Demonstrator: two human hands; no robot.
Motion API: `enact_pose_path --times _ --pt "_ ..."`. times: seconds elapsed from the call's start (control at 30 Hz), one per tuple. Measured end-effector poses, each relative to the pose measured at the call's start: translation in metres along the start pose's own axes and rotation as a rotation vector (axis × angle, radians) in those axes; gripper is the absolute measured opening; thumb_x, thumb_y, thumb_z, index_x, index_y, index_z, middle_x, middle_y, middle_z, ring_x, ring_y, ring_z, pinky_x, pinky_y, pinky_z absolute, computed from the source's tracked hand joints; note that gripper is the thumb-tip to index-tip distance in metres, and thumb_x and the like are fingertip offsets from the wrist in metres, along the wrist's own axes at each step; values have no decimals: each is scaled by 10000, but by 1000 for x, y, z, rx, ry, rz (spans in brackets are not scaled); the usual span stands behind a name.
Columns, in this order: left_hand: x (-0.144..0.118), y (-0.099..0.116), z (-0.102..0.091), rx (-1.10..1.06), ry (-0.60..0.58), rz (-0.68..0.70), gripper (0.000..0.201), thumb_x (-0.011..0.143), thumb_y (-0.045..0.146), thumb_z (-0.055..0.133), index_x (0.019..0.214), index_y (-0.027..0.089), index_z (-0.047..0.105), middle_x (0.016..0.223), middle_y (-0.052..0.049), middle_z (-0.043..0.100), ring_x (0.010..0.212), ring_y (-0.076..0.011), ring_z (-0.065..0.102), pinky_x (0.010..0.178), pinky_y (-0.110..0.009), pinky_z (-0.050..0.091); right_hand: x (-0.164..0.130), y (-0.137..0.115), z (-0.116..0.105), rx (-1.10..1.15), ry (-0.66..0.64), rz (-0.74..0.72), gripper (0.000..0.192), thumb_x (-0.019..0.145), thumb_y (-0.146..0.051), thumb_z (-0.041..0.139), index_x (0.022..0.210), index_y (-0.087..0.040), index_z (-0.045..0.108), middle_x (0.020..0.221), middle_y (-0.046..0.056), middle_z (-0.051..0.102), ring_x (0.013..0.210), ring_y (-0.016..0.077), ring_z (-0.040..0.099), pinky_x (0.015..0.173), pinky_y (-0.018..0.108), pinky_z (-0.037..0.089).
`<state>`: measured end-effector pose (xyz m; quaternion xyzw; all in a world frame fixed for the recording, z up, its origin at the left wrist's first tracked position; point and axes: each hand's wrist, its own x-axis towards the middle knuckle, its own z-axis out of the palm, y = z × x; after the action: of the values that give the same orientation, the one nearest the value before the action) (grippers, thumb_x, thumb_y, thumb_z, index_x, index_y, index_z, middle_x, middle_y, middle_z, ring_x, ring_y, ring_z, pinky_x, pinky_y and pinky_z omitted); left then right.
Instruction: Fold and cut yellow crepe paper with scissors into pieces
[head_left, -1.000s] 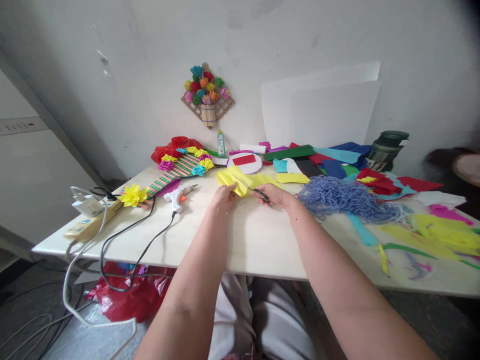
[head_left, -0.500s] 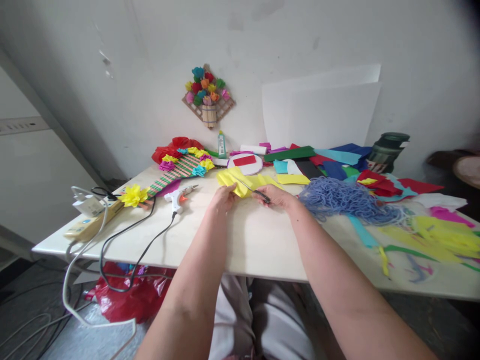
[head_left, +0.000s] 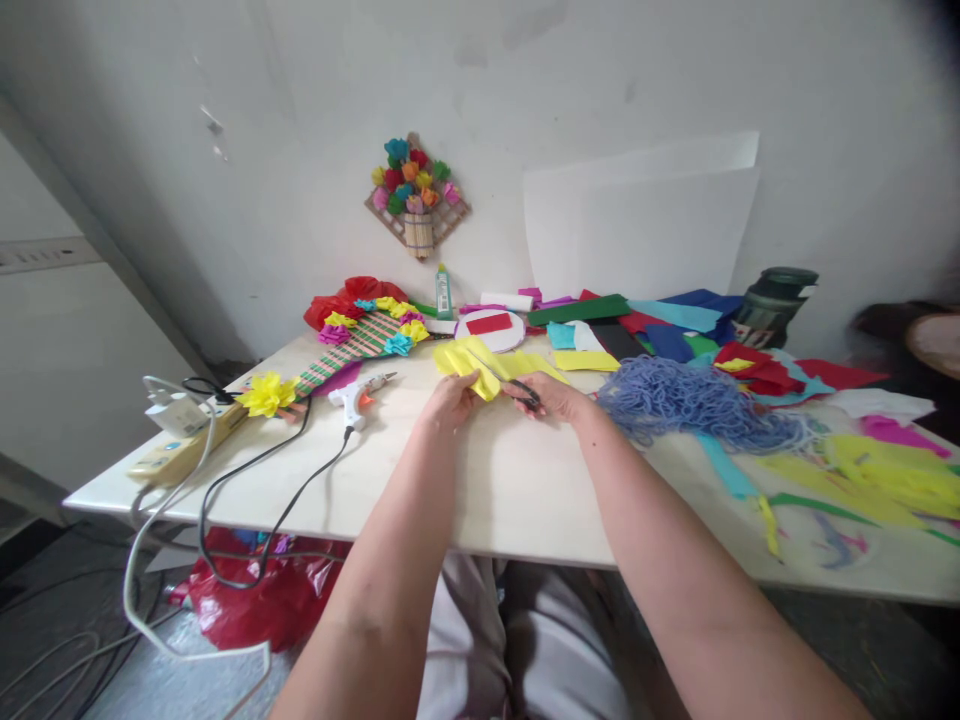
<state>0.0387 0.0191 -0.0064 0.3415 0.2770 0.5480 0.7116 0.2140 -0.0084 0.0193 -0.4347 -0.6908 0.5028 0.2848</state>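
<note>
My left hand (head_left: 453, 398) is closed on a piece of yellow crepe paper (head_left: 459, 360), with the thumb on top. My right hand (head_left: 553, 398) grips a pair of scissors (head_left: 529, 394) by its dark handles. The blades reach leftward across the yellow paper; whether they are parted is hard to make out. More yellow paper (head_left: 534, 364) lies behind the right hand. Just beyond the paper is a white round piece (head_left: 512, 335) with a red rectangle (head_left: 488, 323) on it.
A white glue gun (head_left: 355, 402) with a black cord lies left of my hands, near a power strip (head_left: 166, 458) and a woven piece with paper flowers (head_left: 352, 350). On the right are tangled blue yarn (head_left: 675, 400), paper scraps (head_left: 892, 475) and a dark green bottle (head_left: 776, 308).
Both hands stay in almost the same place on the yellow paper. The part held in the left hand and the scissors have shifted only slightly.
</note>
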Motion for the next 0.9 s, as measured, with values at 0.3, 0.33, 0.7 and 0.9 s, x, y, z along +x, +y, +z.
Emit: enact_pose_path --times 0.3,0.33,0.7,0.9 --pt "1 0 1 -17 47 -8 244 758 40 506 990 89 565 829 -100 663 720 -180 647 696 -305 536 3 1 2 -19 7 -2 327 703 -455 578 640 -149 481 452 -57 444 324 28 353 302 164 205" --pt "1 0 1 -22 54 -9 244 758 38 505 989 91 566 831 -99 662 721 -180 647 702 -307 535 2 0 3 -16 8 0 324 701 -452 580 641 -149 482 448 -59 439 322 28 347 303 165 203" --pt "1 2 0 -49 73 -20 306 748 35 524 1049 88 540 875 -113 661 749 -184 647 723 -307 534 7 5 4 7 35 -20 295 680 -397 600 584 -153 466 414 -69 430 319 27 345 331 172 231" --pt "2 2 -1 -39 76 -14 268 757 35 507 1015 91 550 816 -87 663 702 -169 646 658 -281 541 12 11 3 13 49 -23 292 654 -389 628 585 -150 476 413 -72 442 317 27 350 333 172 242"
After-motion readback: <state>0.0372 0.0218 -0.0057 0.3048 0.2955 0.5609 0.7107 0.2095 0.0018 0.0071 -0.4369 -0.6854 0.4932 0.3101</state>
